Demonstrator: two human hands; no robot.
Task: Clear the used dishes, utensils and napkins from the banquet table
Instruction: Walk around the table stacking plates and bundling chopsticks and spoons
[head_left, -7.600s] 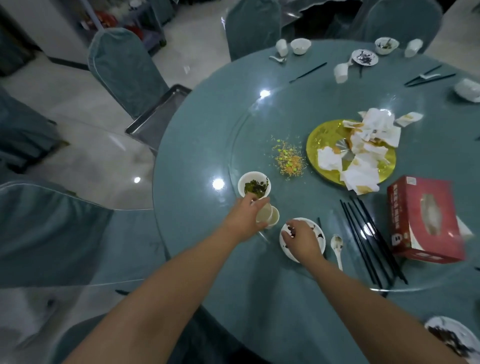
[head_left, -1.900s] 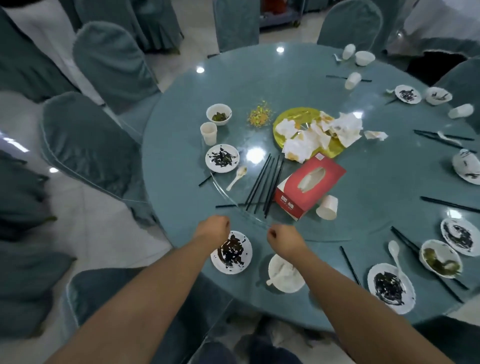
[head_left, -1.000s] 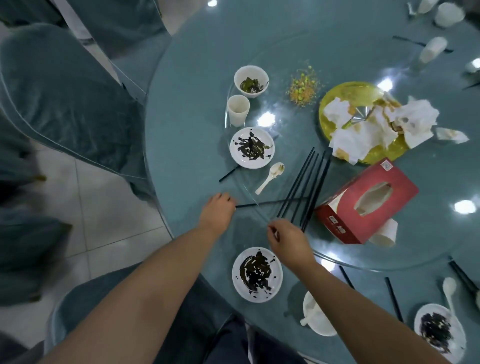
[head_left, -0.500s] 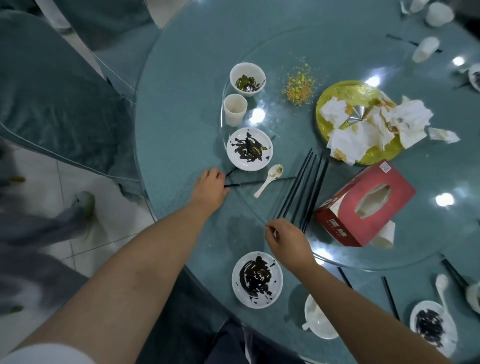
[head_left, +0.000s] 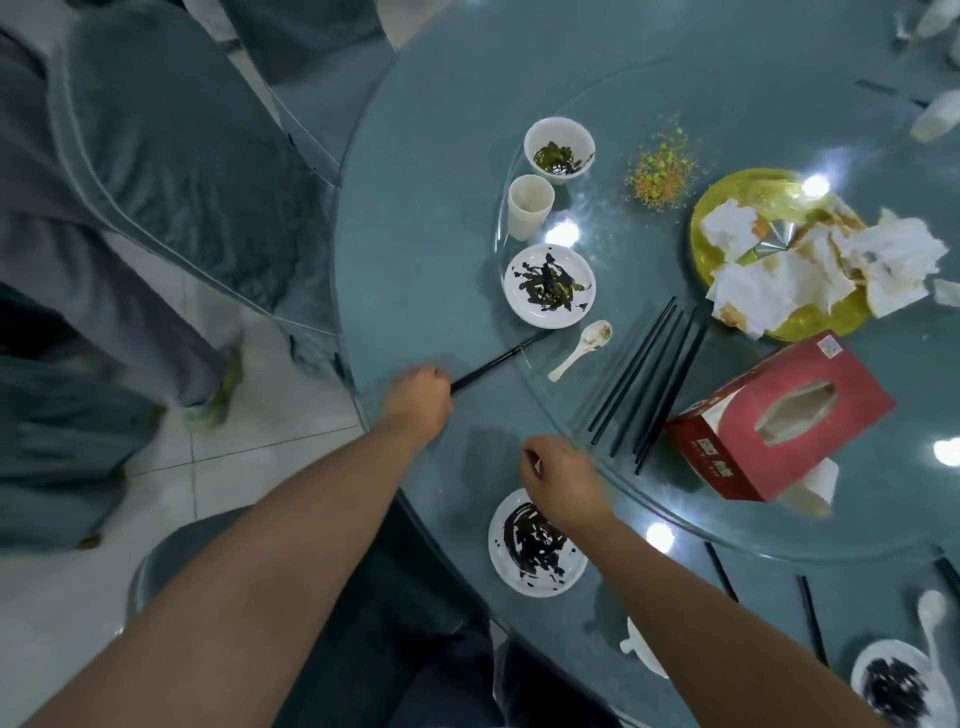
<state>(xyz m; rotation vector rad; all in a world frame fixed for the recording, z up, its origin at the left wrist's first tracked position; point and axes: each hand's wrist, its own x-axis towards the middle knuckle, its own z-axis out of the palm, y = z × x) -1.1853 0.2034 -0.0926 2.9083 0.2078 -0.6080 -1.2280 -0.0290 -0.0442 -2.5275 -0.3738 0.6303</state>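
Observation:
My left hand (head_left: 422, 397) grips the near end of a black chopstick (head_left: 493, 361) that lies across the rim of the glass turntable (head_left: 524, 410). My right hand (head_left: 563, 480) hovers with curled fingers at that rim, just above a sauce-smeared white plate (head_left: 535, 545); whether it holds anything is hidden. On the turntable stand a second dirty plate (head_left: 549, 286), a white spoon (head_left: 582, 349), a paper cup (head_left: 530, 205), a small bowl (head_left: 558, 150), several black chopsticks (head_left: 649, 379) and a gold plate (head_left: 727, 218) heaped with used napkins (head_left: 810, 260).
A red tissue box (head_left: 779, 415) sits on the turntable's right, with a tipped cup (head_left: 813, 488) beside it. Food crumbs (head_left: 660, 176) lie near the gold plate. More chopsticks (head_left: 810, 618), a plate (head_left: 893, 686) and a spoon are at the lower right. Covered chairs (head_left: 171, 171) crowd the table's left.
My left hand has pulled back toward the table edge and now grips the chopstick. My right hand stays at the turntable rim.

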